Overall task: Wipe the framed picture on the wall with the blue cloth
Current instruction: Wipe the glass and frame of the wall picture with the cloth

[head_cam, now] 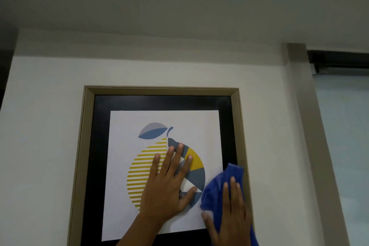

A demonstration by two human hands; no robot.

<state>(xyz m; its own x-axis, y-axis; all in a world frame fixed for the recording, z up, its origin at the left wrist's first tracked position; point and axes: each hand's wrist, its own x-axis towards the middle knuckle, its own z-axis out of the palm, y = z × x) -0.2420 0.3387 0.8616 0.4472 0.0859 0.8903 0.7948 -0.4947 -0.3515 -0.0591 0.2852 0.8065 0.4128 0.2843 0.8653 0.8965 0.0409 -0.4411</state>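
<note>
Right hand (229, 223) flat, straight fingers (232, 187) pressing blue cloth (216, 187) against framed picture (127, 126); left hand (165, 191) splayed flat alongside.

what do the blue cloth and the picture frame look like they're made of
The blue cloth looks like soft fabric, perhaps microfibre: limp folds, matte fuzzy surface. The picture frame is a matte beige moulding with mitred corners, wood or plastic; the look leaves that open.

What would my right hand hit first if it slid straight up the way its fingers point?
Probably the frame's right rail: the right hand, pressing the blue cloth, is close beside it. Otherwise only black mat lies ahead, up to the top rail.
</note>
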